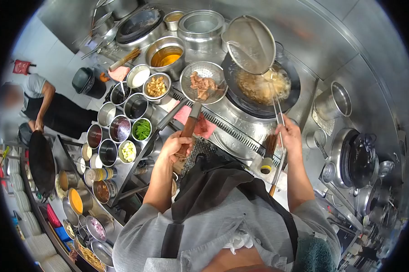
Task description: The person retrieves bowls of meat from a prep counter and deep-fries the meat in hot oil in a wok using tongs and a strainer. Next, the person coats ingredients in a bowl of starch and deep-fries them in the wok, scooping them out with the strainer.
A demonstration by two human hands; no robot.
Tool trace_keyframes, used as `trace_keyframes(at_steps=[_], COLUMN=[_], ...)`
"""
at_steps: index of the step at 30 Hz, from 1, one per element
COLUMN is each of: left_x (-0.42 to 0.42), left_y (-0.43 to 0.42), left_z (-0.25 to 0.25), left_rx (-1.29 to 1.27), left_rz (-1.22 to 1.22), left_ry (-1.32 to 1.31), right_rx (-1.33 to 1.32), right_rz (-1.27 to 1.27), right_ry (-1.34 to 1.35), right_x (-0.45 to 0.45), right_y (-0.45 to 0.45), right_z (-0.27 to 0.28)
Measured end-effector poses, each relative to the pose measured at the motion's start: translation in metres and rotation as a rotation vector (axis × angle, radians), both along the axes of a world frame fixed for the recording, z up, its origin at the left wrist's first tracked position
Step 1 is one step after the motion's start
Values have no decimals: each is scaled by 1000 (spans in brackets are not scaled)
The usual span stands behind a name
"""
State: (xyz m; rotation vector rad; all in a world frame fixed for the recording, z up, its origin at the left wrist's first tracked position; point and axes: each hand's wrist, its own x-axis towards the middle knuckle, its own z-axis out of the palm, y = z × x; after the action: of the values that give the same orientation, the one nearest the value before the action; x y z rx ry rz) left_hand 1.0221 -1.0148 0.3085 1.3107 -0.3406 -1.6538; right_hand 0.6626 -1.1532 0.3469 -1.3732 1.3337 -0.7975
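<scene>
Holding on to the brown handle [189, 127] of the strainer [214, 72] with the left hand [179, 147], all closed up around the wood. In the strainer, at 12 o'clock in the view, bits of brown meat [202, 85]. Gripping the long thin metal tongs [277, 105] with the right hand [289, 134], closed too. With the far tips down in the bubbly oil [259, 86] of the big black wok [296, 93], between 1 and 2 o'clock. Over the wok's 12 o'clock side, a round sieve [250, 44]; too hard to tell if touching. Just beside the right hand, toward 8 o'clock from it, a brush [269, 152] with a yellow and black end. Under the strainer's handle, a pink cloth [206, 128] on the bench [222, 119]. At 11 o'clock, a metal pot [179, 68] of orange oil. Between 10 and 11 o'clock, a small pot [157, 97] of yellow-brown chunks. At 9 o'clock, a pot [142, 139] of green bits, touching or very near other round pots. Past 2 o'clock, a tall metal pot [333, 102], tipped in the view. Far off between 9 and 10 o'clock, another person [62, 109] in a dark apron, with hands by a dark pan [41, 164].
</scene>
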Motion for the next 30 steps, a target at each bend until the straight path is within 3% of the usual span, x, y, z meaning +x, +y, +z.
trace_keyframes(at_steps=[7, 15, 19, 21, 27, 30], left_x=[17, 19, 15, 13, 9, 7], left_y=[-14, -11, -6, -3, 2, 6], left_z=[-28, -25, -24, -26, -23, -23], left_rx=[-11, 7, 31, 36, 58, 54], left_rz=[11, 19, 36, 33, 27, 26], left_ry=[-42, -61, -67, -74, -74, -81], right_rx=[-175, -99, 149, 234, 321, 277], right_rz=[-309, -335, -248, -257, -154, -134], right_ry=[370, 457, 187, -210, -323, -333], right_x=[-55, -86, -75, -61, -10, 6], right_y=[-29, -29, -27, -26, -47, -46], right_z=[7, -33, -72, -95, -104, -80])
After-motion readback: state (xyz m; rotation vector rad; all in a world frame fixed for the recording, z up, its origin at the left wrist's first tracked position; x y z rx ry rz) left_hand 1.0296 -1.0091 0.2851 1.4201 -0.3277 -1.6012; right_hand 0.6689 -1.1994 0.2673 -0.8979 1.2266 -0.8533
